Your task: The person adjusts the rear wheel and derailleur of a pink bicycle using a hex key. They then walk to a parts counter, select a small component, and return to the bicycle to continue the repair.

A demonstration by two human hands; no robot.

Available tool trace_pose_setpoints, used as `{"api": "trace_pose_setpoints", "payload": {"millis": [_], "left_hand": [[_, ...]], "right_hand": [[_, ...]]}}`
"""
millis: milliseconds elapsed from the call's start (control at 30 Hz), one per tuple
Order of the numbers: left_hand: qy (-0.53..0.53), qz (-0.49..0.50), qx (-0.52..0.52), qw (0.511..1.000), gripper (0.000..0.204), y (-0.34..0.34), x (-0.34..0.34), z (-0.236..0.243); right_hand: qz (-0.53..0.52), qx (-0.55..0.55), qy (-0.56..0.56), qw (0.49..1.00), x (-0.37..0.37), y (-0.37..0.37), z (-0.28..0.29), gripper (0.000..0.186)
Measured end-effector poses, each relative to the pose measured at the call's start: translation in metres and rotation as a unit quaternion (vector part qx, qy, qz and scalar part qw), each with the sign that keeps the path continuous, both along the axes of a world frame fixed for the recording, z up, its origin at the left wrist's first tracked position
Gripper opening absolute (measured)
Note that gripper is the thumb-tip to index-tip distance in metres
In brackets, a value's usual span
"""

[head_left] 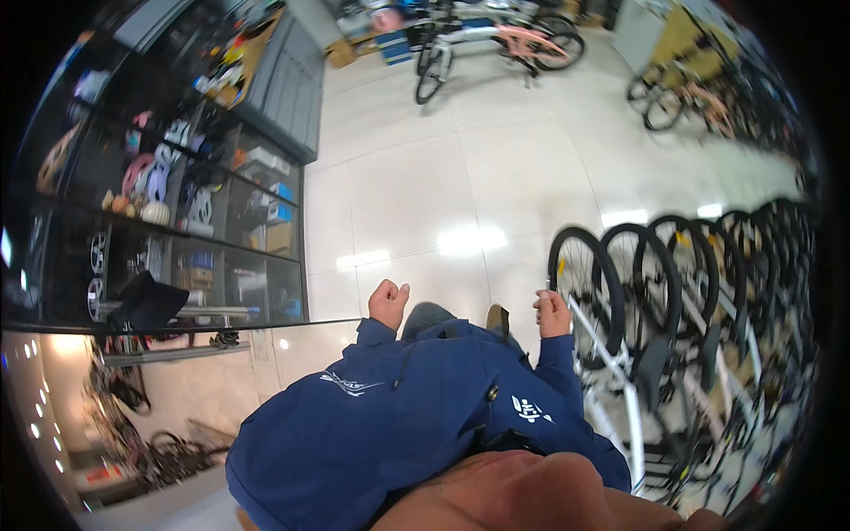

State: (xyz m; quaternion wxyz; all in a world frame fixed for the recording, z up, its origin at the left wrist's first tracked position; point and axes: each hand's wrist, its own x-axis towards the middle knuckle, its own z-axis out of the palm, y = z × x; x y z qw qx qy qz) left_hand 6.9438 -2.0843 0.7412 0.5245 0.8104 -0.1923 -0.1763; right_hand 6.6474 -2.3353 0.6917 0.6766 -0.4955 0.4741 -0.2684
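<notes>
My left hand is curled into a loose fist in front of my body, thumb up, and nothing shows in it. On the other side, my right hand has its fingers curled together; what they hold, if anything, is too small to make out. Closest to that hand is the black front tyre of a white bicycle, the near end of a row of parked bikes. A narrow gap seems to lie between hand and wheel, though I cannot tell whether they touch.
Along the left runs a glass display cabinet with helmets and boxes on its shelves. A grey cabinet stands beyond it. Ahead, a white and pink bicycle is parked on the tiled floor; more bikes crowd the far right.
</notes>
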Motion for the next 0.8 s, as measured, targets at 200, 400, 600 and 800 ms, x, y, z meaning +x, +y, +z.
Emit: {"api": "trace_pose_setpoints", "payload": {"millis": [200, 400, 600, 800], "left_hand": [[0.023, 0.141, -0.001, 0.990, 0.040, -0.050, 0.099, -0.032], [0.012, 0.219, -0.034, 0.975, 0.039, -0.121, 0.272, -0.052], [0.015, 0.224, -0.080, 0.971, 0.041, -0.179, 0.480, -0.010], [-0.001, 0.264, -0.052, 0.963, 0.039, -0.209, 0.620, -0.018]], "right_hand": [[0.226, -0.018, -0.047, 0.973, 0.231, -0.091, 0.031, 0.037], [0.303, -0.066, -0.048, 0.950, 0.446, -0.142, 0.033, 0.017], [0.304, -0.123, -0.028, 0.944, 0.624, -0.228, 0.046, 0.014], [0.270, -0.079, 0.027, 0.959, 0.762, -0.303, 0.013, 0.029]]}}
